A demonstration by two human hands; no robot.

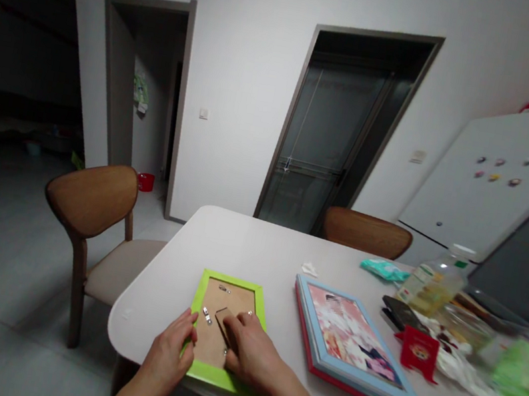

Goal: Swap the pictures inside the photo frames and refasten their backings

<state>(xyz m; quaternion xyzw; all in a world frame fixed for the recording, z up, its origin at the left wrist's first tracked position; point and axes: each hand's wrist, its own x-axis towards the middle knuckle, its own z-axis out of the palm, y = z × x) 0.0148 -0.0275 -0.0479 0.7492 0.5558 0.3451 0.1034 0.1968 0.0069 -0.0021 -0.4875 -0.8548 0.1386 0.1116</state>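
A green picture frame lies face down on the table, its brown backing board upward. Small metal clips and a hanger show on the board. My left hand grips the frame's left edge, fingers curled against the rim. My right hand rests over the right half of the backing, its fingers closed on the brown stand flap; part of the flap and board is hidden under it. To the right lies a light blue picture frame with a pink photo, stacked on a red-edged one.
Beyond the blue frame are a bottle, a dark phone, a red card-like item, a teal packet and crumpled white plastic. Wooden chairs stand left and behind the white table.
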